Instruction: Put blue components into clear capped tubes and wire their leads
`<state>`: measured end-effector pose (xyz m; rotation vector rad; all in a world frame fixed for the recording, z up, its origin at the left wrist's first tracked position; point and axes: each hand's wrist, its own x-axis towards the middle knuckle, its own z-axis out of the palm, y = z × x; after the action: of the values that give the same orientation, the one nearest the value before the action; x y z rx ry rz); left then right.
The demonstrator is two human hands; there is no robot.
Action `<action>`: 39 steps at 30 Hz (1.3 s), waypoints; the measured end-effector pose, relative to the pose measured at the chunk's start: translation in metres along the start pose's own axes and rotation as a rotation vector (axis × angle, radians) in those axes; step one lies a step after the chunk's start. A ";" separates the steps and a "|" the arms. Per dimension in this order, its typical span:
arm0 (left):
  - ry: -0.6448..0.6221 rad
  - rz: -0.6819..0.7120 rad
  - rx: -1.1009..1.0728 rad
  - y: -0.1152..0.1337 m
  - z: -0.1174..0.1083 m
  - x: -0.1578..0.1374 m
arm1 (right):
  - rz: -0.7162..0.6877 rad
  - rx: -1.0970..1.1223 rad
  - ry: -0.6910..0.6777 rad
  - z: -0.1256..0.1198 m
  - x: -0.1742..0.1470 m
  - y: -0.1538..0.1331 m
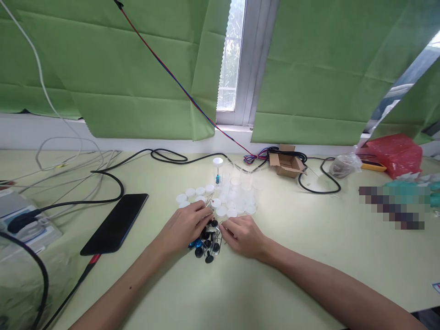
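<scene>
A small pile of black knob-like pieces [207, 244], blue parts [195, 244] and bent metal wires lies on the table. My left hand [187, 224] reaches over its left side, fingers curled together against the pieces. On the right side, my right hand [243, 234] has its fingers closed at the pile's edge. Whatever either hand pinches is hidden or too small to name. Just beyond them are several round white caps [221, 211] and clear plastic tubes [235, 183]. One upright capped tube [217, 170] has a blue part inside.
A black phone [115, 224] with a cable plugged in lies left, near a power strip [25, 224]. Behind are black cables [168, 157] and an open cardboard box [287, 165]. At the right sit a clear bag [343, 165] and a red plastic bag [397, 153].
</scene>
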<state>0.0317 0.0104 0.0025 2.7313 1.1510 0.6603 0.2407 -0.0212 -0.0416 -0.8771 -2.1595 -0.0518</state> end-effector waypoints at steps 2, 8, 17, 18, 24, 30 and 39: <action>0.019 -0.045 -0.002 -0.004 -0.008 0.001 | 0.018 0.011 0.004 -0.001 0.000 -0.001; -0.186 -0.219 -0.219 -0.014 -0.025 0.004 | 0.056 0.097 -0.087 -0.004 -0.002 0.001; -0.219 -0.193 -0.198 -0.010 -0.015 0.005 | 0.110 0.050 -0.259 -0.001 -0.002 0.003; -0.218 -0.188 -0.197 -0.009 -0.015 0.005 | 0.115 0.049 -0.265 -0.002 -0.001 0.004; -0.256 -0.151 -0.201 -0.014 -0.014 0.003 | 0.118 0.044 -0.278 -0.003 0.000 0.003; -0.263 -0.148 -0.209 -0.014 -0.011 0.003 | 0.106 0.020 -0.286 -0.003 0.000 0.004; -0.114 -0.206 -0.343 -0.002 -0.018 0.004 | 0.130 0.101 -0.218 -0.005 -0.001 0.000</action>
<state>0.0250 0.0132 0.0197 2.2996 1.1509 0.6020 0.2441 -0.0230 -0.0389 -1.0011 -2.2771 0.2254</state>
